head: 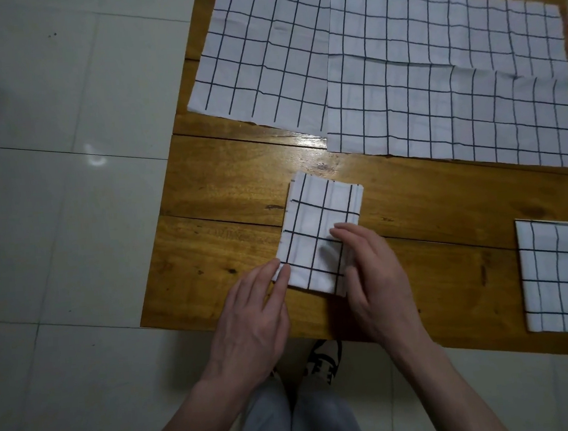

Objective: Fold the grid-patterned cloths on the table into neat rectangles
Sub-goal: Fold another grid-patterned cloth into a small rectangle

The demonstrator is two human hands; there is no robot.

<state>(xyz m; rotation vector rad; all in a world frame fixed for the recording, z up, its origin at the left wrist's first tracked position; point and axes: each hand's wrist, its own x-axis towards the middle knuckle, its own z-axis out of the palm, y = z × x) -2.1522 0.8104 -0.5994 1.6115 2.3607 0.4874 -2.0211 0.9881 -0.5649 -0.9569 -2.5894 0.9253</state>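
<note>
In the head view, a wooden table point(227, 199) is seen from above, standing on a pale tiled floor point(56, 233). Near its front edge lies a folded cloth point(320, 219), already reduced to a narrow upright rectangle with its layered edges showing along the right side. The left hand point(253, 319) is laid flat beside it, its fingers point(282, 276) extended and touching the lower left corner; nothing is gripped. The right hand point(372, 276) is rested on the lower right part of the same cloth, fingers nearly straight and pressed down on it, no pinch being visible. This piece is judged to be at the smoothing or squaring stage, possibly with one more fold to be made.

At the right edge of the table a second folded cloth point(556, 279) has been set aside as a neat rectangle, and is taken as finished.

Across the far half of the table a flat cloth point(263, 53) and a larger flat cloth point(452, 83), overlapping it on the right, are spread unfolded. At least these two are left to be done, so roughly half the work is judged to remain.
</note>
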